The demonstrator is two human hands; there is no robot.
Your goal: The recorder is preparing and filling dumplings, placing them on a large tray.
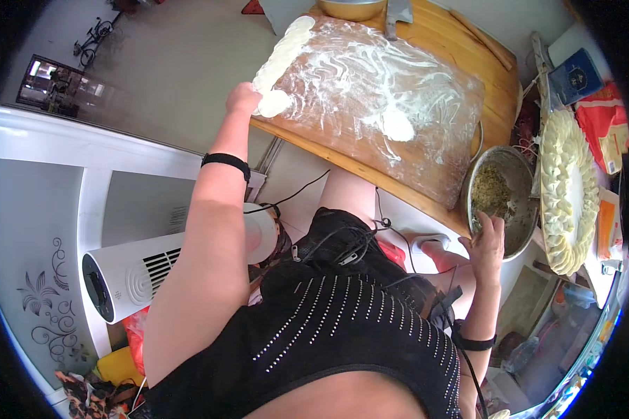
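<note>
My left hand (243, 98) is at the near left corner of a floured wooden board (340, 125). It touches the end of an overlapping row of round dough wrappers (285, 52). One round wrapper (273, 103) lies apart from the row, right beside that hand. The left fingertips are hidden, so whether they pinch a wrapper is unclear. At the near rim of a metal bowl (524, 230), my right hand (485, 243) has bent fingers over the inside and its thumb near the outside. Greenish chopped filling (491, 186) lies in the bowl. I cannot tell whether the right fingers hold anything.
A mound of flour (397, 124) sits on the board. Behind are a cleaver (391, 23), a brass-coloured basin (351, 9) and a rolling pin (481, 39). Right of the bowl, a tray (573, 204) is ringed with dumplings. A white fan heater-like appliance (131, 272) lies left of my legs.
</note>
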